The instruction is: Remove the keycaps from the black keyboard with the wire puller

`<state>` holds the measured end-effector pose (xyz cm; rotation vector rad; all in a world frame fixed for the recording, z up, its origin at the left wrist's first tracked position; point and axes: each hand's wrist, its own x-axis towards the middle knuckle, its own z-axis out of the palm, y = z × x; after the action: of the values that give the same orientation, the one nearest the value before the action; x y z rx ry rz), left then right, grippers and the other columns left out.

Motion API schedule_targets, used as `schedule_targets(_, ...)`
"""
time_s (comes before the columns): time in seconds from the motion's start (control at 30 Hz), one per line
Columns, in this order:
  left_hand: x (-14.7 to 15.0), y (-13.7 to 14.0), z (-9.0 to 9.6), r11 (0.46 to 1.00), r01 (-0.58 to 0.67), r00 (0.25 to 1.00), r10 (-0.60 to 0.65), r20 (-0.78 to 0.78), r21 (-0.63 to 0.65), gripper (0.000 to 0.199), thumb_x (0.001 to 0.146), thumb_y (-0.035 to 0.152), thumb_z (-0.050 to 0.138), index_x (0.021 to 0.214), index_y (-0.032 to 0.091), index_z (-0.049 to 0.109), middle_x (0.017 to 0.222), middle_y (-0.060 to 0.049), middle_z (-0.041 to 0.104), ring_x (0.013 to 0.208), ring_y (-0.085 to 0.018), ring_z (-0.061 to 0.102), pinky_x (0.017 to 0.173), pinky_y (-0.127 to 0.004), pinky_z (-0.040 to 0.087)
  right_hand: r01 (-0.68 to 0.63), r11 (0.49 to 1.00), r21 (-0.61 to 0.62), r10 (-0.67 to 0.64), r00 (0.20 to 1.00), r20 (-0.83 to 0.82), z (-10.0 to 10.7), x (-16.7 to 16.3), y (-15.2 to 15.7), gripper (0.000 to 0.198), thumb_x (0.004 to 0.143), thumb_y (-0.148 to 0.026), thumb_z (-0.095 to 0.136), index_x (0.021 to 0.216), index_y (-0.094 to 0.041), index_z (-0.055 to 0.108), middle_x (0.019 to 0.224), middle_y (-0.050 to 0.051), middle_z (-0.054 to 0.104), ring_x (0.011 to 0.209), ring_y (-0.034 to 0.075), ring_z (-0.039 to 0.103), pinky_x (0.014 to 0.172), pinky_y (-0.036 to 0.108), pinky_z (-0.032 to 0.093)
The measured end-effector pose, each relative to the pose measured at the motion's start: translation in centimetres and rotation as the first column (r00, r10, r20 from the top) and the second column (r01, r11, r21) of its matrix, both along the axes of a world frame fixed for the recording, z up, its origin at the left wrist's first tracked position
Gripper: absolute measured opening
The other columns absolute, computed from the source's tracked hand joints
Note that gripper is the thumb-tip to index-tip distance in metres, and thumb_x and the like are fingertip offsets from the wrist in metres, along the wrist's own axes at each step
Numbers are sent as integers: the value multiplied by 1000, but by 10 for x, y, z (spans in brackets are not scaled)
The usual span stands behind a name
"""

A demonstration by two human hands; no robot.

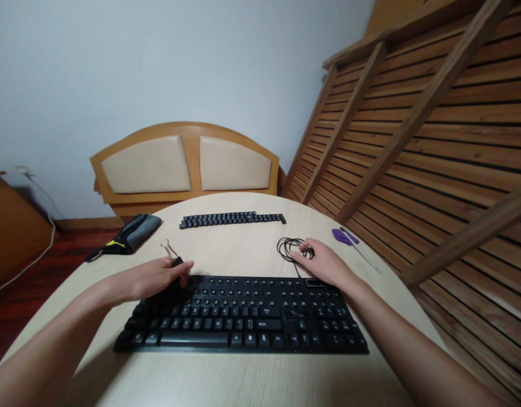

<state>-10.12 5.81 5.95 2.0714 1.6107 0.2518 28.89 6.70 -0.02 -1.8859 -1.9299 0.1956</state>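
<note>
A black keyboard (pixel 243 316) lies before me on the round table, its upper rows bare of keycaps, while the lower rows have theirs. My left hand (pixel 164 274) is over its upper left corner, fingers closed round a keycap puller (pixel 168 247) with thin wire prongs pointing away. Behind the right end of the keyboard, my right hand (pixel 322 260) curls its fingers on the coiled black keyboard cable (pixel 284 246). The removed keycaps (pixel 226 219) stand in rows across the far side of the table.
A grey and black pouch (pixel 137 234) with a yellow mark lies at the table's left edge. A purple cloth (pixel 343 236) and a thin stick-like brush (pixel 362 252) are at the right. A wooden headboard (pixel 194 133) and a slatted wooden frame (pixel 413 147) stand beyond.
</note>
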Motion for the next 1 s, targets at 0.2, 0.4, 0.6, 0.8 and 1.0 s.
schedule_targets(0.2,6,-4,0,989,57,997,-49,58,-134,59,82,69,41,68,24,76,79,-3,74,81,-27,67,81,-32,49,-76,996,-40,79,994,71,-2,-7,-5,25,81,-46,62,82,-21,65,102,9,68,105,31,61,88,41,45)
schedule_targets(0.4,14,-11,3,986,81,996,-76,42,-145,57,83,68,42,70,24,76,75,-3,72,76,-26,66,75,-31,49,-147,975,-168,163,982,91,7,9,-10,35,88,-38,55,111,-16,70,134,17,57,138,32,39,111,43,32)
schedule_targets(0.6,15,-14,3,985,131,991,-126,53,-115,56,85,66,40,73,26,77,76,-3,72,74,-25,65,76,-30,49,-133,915,-381,181,979,93,31,-24,-45,86,81,-76,43,150,-24,36,161,14,17,147,38,10,114,60,18)
schedule_targets(0.8,12,-12,0,981,132,991,-133,3,-140,59,88,65,34,81,27,79,92,-5,74,91,-29,65,89,-34,46,-147,861,-487,217,972,92,29,-55,-61,95,78,-85,30,153,-28,24,162,7,2,146,39,-6,113,65,6)
schedule_targets(1.0,17,-12,1,977,126,992,-127,7,-174,63,89,66,30,87,26,78,99,-4,73,100,-29,64,99,-35,42,-57,889,-454,155,971,181,10,-45,-43,90,84,-81,21,154,-25,21,163,8,3,146,37,-7,114,63,-2)
